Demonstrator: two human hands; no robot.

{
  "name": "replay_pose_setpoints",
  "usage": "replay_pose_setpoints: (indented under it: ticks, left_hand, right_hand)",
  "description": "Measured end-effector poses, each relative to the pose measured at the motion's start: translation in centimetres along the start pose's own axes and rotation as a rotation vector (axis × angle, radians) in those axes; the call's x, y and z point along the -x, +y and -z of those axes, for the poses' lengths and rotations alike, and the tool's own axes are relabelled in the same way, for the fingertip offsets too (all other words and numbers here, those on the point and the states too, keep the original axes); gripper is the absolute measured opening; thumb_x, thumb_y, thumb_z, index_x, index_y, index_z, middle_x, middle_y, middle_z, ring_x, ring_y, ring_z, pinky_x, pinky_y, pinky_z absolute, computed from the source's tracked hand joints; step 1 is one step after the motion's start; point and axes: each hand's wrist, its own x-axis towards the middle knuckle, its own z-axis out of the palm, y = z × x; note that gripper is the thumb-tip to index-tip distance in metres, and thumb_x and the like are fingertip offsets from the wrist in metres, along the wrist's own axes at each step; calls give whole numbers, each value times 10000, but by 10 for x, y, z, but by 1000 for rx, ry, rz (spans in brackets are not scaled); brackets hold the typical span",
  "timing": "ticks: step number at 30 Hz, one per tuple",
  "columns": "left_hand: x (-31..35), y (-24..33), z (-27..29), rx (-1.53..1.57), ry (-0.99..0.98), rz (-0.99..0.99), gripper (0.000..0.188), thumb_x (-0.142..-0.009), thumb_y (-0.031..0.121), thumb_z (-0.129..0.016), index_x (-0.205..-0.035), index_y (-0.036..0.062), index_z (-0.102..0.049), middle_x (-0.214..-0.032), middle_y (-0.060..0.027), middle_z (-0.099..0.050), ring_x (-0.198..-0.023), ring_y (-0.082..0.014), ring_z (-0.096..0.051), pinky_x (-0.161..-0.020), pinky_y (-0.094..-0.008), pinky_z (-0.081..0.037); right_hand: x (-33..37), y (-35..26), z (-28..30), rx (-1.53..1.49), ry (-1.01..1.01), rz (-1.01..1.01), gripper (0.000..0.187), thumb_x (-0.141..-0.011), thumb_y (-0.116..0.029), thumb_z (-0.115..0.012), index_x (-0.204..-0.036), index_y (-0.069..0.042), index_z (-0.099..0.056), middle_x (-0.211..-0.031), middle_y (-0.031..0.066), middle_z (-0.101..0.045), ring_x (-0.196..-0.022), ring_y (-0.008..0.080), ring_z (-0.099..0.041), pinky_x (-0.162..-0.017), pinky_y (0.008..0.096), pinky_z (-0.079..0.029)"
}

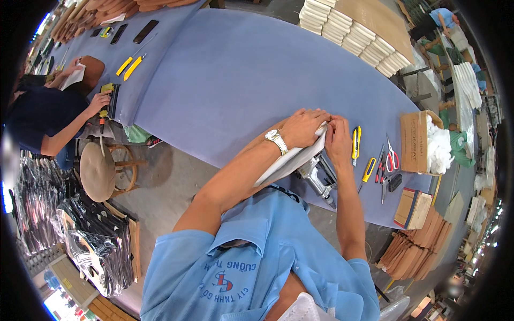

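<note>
Both hands press a white flat panel onto the near edge of the blue-covered table.

The white panel [292, 160] lies tilted over the table [230, 80] edge, with a metal stapler-type tool [317, 179] just under it. It looks thin, stiff and light, probably padded at the rim; best held by its long edges, judged from its flat, unbent line. Left hand [304, 127], with a wristwatch [276, 141], lies on top with fingers pressed together and curled over the far edge. Right hand [338, 140] grips the panel's end, fingers closed on it. Just beside: a yellow utility knife [356, 143], a yellow-handled tool [368, 170], red-handled scissors [392, 156]. Beyond them an open cardboard box [415, 142] lies on its side, white stuffing [439, 145] spilling out. Stacked white panels [348, 35] sit well apart at the far side.
</note>
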Motion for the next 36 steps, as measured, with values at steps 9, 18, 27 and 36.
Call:
replay_pose_setpoints:
  ticks: [9, 18, 27, 36]
  left_hand:
    - [-5, -12, -5, 182, 212, -99, 490, -827, 19, -659, -1317, 11, -651, -1322, -198, -682, -1248, -401, -618, -1102, -499, -458]
    - [3, -19, -11, 115, 234, -116, 441, -856, 59, -657, -1295, 38, -697, -1291, -146, -719, -1222, -352, -654, -1168, -505, -416]
    - [6, -15, -6, 39, 212, -117, 463, -849, 52, -723, -1311, 55, -696, -1265, -159, -729, -1230, -355, -660, -1168, -483, -422]
    - [5, -16, -13, 114, 238, -93, 414, -841, 79, -742, -1251, 25, -720, -1269, -141, -735, -1220, -318, -668, -1161, -500, -422]
  right_hand:
    - [-6, -9, -2, 35, 59, -3, 115, -958, -60, -677, -1070, -73, -655, -1187, 99, -693, -969, 310, -712, -774, 380, -590]
    - [22, -13, -37, -244, 320, -284, 112, -961, -18, -652, -1067, -12, -615, -1278, 166, -625, -967, 296, -704, -789, 371, -598]
    - [2, -36, 2, -255, 222, -591, 219, -967, -218, -664, -903, -9, -653, -925, 158, -648, -810, 344, -671, -715, 455, -539]
    - [11, -25, -26, -296, 136, -594, 356, -1049, -320, -596, -857, -20, -596, -708, 163, -601, -637, 325, -567, -614, 438, -449]
